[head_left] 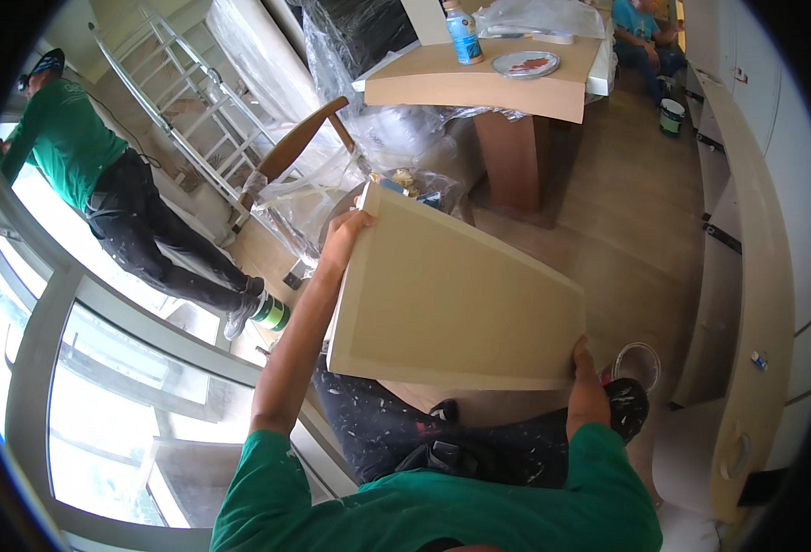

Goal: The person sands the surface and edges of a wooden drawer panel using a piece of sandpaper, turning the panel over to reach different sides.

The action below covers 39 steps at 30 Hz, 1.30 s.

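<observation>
A large beige panel [456,299], like a cabinet door with a slightly raised border, is held tilted in front of me above my paint-spotted trousers. My left hand [346,236] grips its upper left edge, fingers closed around the side. At the lower right corner my right hand [581,359] holds the edge, thumb on the face and the other fingers hidden behind. Just beyond the panel's top left corner stands a wooden chair [300,138] wrapped in clear plastic, with small items on its seat.
A cardboard-covered table [479,87] bears a blue-labelled bottle [463,35] and a plate [526,64]. One person in green [79,147] stands by the left windows, near a paint can [271,313] and ladder [180,101]. Another person [640,41] sits far right. Low cabinets [737,267] line the right.
</observation>
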Motion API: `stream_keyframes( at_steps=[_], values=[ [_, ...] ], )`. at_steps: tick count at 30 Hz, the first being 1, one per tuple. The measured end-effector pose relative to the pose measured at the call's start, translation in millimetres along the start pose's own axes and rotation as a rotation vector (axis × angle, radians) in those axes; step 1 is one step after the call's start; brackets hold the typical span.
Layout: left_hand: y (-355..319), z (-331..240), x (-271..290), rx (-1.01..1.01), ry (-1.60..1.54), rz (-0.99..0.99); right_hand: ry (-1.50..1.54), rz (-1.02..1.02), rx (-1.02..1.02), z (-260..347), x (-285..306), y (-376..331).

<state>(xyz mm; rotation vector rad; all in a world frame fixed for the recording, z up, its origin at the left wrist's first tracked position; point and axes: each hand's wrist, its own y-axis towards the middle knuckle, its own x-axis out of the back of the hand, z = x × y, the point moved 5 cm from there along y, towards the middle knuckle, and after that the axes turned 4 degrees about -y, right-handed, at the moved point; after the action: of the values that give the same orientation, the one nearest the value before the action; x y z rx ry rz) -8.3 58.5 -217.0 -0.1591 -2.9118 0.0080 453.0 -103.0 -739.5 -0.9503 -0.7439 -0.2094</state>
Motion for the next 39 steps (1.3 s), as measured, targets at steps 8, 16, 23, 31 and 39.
stream_keyframes(
  at_steps=[8, 16, 23, 31, 39],
  values=[
    [-19, 2, 0, -0.044, -0.028, 0.01, -0.114, -0.015, 0.046, -4, -5, 7],
    [-54, -10, -23, -0.107, -0.05, 0.048, -0.266, -0.116, 0.102, 16, 0, 35],
    [-74, -19, -1, -0.509, 0.192, 0.051, 0.08, -0.55, 0.396, 90, 18, 39],
    [-71, 46, 63, -0.254, 0.132, 0.007, 0.435, -0.539, 0.47, 146, 70, -47],
    [-43, 81, 93, 0.092, -0.52, 0.081, 0.298, -0.298, -0.123, -14, 78, 123]
  ],
)
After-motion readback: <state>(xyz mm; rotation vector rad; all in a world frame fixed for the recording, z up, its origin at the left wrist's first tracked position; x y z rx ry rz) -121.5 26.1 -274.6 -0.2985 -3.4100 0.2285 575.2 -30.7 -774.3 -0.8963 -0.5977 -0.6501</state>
